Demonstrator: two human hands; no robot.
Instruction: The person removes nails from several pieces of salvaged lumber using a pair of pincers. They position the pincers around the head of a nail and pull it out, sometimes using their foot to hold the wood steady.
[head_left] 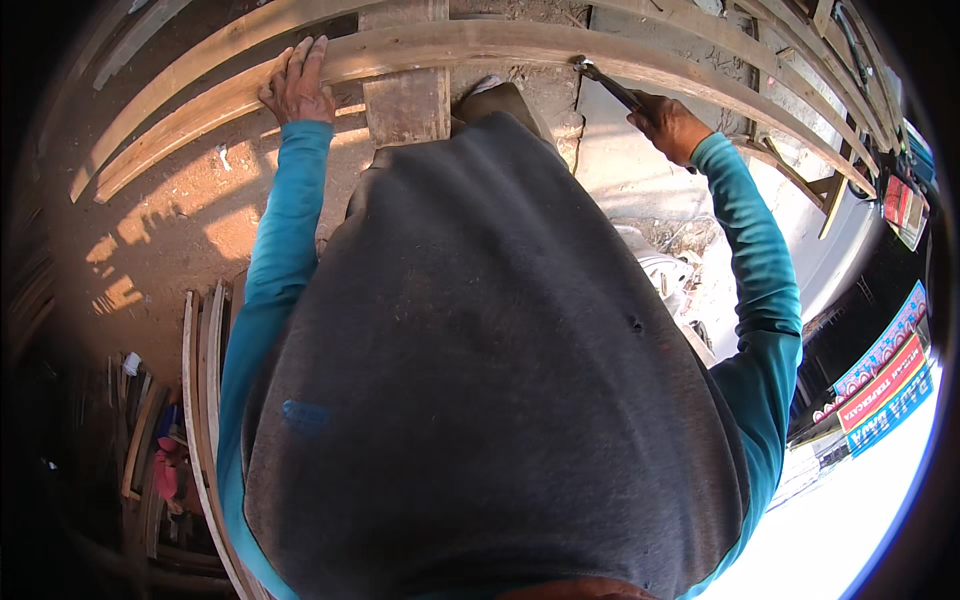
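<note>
A long wooden plank [480, 42] runs across the top of the view, bowed by the lens. My left hand [300, 85] lies over its left part, fingers stretched out and slightly apart, fingertips reaching the far edge. My right hand [668, 125] is closed around the dark handles of a metal tool, which looks like pincers [608, 84]. The tool's head meets the plank's near edge, right of the middle. Whether its jaws grip anything is too small to tell. Under the plank, between my hands, stands a wide wooden board [407, 108].
Another long plank [200, 62] lies beyond, with more timber [815, 60] at the far right. Curved wooden strips [205, 375] stand at my left side, near a red object [166, 472]. Brown earth floor [170, 240] lies left; coloured banners [880, 385] hang right.
</note>
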